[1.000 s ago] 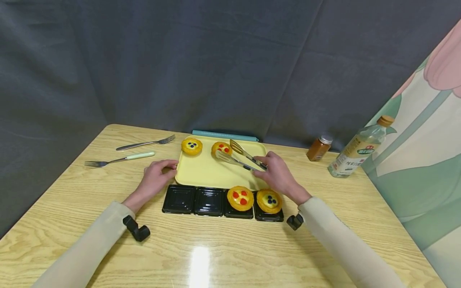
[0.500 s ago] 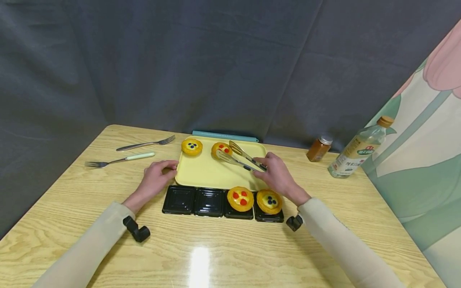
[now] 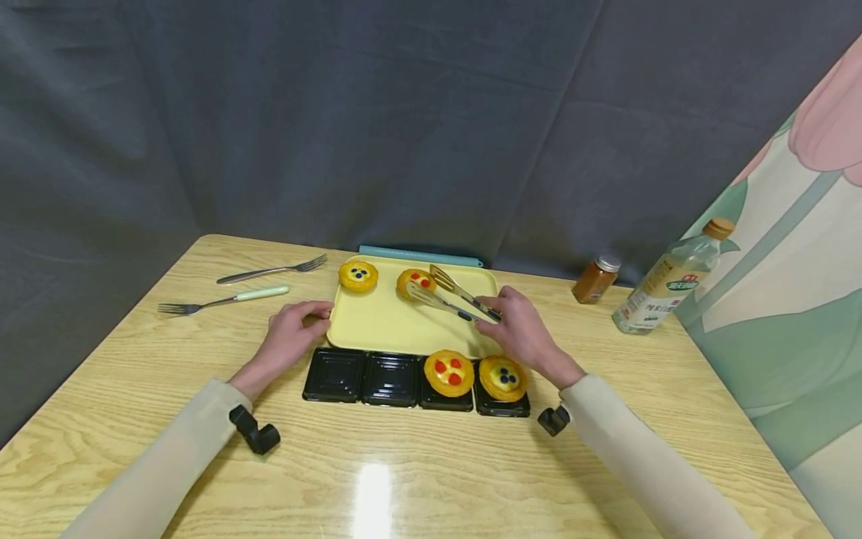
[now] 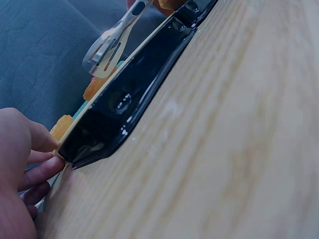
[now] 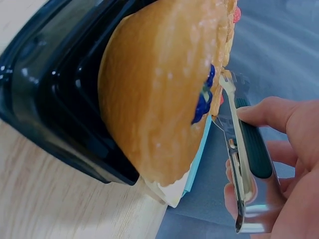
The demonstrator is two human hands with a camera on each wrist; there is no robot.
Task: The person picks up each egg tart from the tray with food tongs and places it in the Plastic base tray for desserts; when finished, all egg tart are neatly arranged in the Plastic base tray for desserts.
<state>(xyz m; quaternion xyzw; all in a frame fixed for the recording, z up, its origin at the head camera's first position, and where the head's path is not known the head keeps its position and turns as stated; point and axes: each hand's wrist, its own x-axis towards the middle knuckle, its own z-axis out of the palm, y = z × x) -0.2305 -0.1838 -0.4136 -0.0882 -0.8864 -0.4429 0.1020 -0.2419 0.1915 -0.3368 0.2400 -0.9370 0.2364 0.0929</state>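
Right hand: the right hand (image 3: 521,329) reaches forward over the near right part of the yellow tray (image 3: 377,322), fingers curled round the handles of the metal tongs (image 3: 447,293); the right wrist view shows the thumb lying on the dark grip.
Tongs: the two blades stand apart and point left and away, their tips on either side of the red-berry tart on the tray (image 3: 415,281); whether they touch it I cannot tell.
Left hand: the left hand (image 3: 291,333) lies on the wooden table (image 3: 404,479) at the tray's near left corner, fingertips against the rim, fingers loosely bent and pressing rather than wrapping round it.
Arms: both forearms wear pale sleeves and come in from the near edge, each with a small black camera mount at the wrist.
Tart and hands: the red-berry tart sits at the tray's far edge, ahead and to the left of the right hand, well apart from the left hand.
Tarts, counted: four; two on the tray, the other being a blueberry tart (image 3: 358,274) at the far left corner, and two in the black cups (image 3: 334,374).
Cups, counted: four in a row just before the tray; the two left ones bare, the two right ones filled.
Forks, counted: two forks (image 3: 222,299), left of the tray.
Bottles: a spice jar (image 3: 595,277) and an oil bottle (image 3: 667,288), far right.
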